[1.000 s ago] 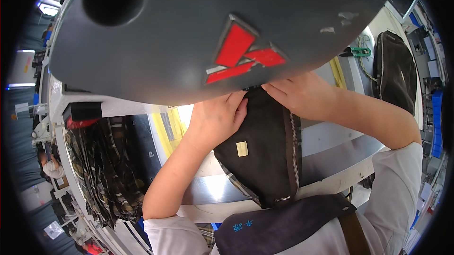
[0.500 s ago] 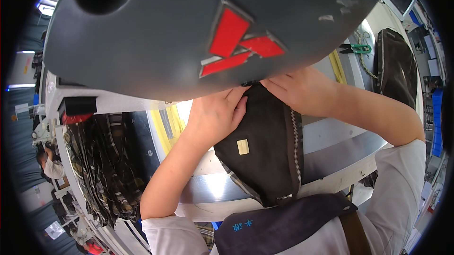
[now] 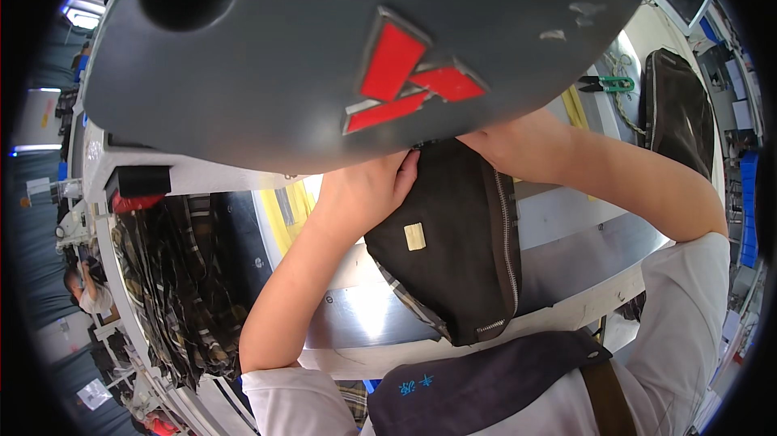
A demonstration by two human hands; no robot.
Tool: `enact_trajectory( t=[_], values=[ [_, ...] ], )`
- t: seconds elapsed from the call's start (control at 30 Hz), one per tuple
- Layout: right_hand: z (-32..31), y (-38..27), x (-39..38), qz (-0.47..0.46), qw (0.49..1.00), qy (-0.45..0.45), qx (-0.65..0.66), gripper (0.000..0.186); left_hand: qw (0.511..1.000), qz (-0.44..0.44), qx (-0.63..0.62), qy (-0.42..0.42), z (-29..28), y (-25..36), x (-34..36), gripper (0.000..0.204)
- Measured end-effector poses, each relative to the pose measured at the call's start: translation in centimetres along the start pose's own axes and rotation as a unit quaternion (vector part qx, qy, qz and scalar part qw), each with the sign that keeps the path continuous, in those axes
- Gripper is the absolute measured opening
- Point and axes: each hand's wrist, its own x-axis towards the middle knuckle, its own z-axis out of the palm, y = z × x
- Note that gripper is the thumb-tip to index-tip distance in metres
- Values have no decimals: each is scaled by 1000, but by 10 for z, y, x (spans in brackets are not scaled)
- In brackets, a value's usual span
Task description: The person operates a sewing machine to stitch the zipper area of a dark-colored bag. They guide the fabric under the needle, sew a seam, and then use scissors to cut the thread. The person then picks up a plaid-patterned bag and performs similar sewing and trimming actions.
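Beneath grey machine, upper end of dark cloth is touched by left hand and right hand, one at each side. Hold mostly hidden by machine; state of either grip cannot be told. Cloth laid over tabletop, zipper set along its right side. Green snips placed beyond right hand.
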Motion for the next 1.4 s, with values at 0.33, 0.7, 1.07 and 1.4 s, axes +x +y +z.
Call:
enact_trajectory(
  t=[0.33, 0.7, 1.07, 1.4],
  values=[
    [0, -1, 1, -6, 1000, 19, -2, 25, 1000, 5, -12, 21, 4, -1, -2, 23],
    [-7, -9, -10, -19, 1000, 20, -5, 33, 999, 4, -54, 7, 0, 15, -3, 28],
    [-7, -11, -10, -16, 1000, 27, -5, 33, 998, 6, -62, 15, 1, 14, -4, 34],
    [-4, -11, -10, -10, 999, 45, 12, 31, 999, 3, -43, 1, 2, 17, -1, 37]
  ],
)
